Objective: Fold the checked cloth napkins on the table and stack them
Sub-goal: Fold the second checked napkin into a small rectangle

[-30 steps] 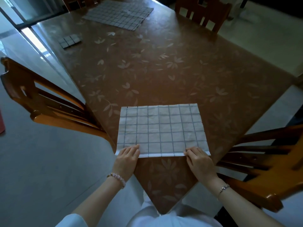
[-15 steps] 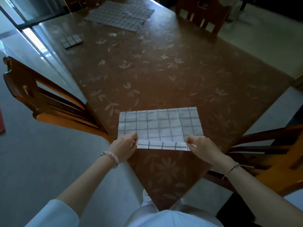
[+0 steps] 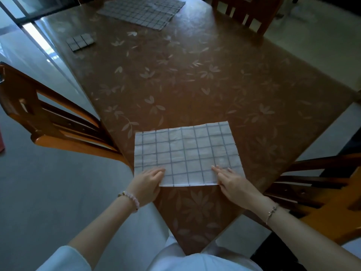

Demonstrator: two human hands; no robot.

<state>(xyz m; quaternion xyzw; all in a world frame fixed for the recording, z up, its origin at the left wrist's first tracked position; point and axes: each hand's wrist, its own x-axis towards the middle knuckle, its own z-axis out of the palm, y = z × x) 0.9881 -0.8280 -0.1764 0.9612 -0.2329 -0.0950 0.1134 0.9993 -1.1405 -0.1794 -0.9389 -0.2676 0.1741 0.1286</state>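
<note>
I see a brown leaf-patterned surface (image 3: pixel 195 79) with its near corner pointing at me, pale floor on both sides. Wooden chairs flank that corner: one left (image 3: pixel 48 124), one right (image 3: pixel 322 192), another at the far edge (image 3: pixel 248 12). The checked napkin (image 3: pixel 187 153) lies flat near the corner. My left hand (image 3: pixel 146 184) grips its near-left corner, fingers on top, thumb hidden. My right hand (image 3: pixel 232 182) rests flat, fingers spread, on the near-right corner. A small folded napkin (image 3: pixel 80 42) sits by the far left edge, and an unfolded napkin pile (image 3: pixel 142 10) lies at the far end. Bare surface lies between.
</note>
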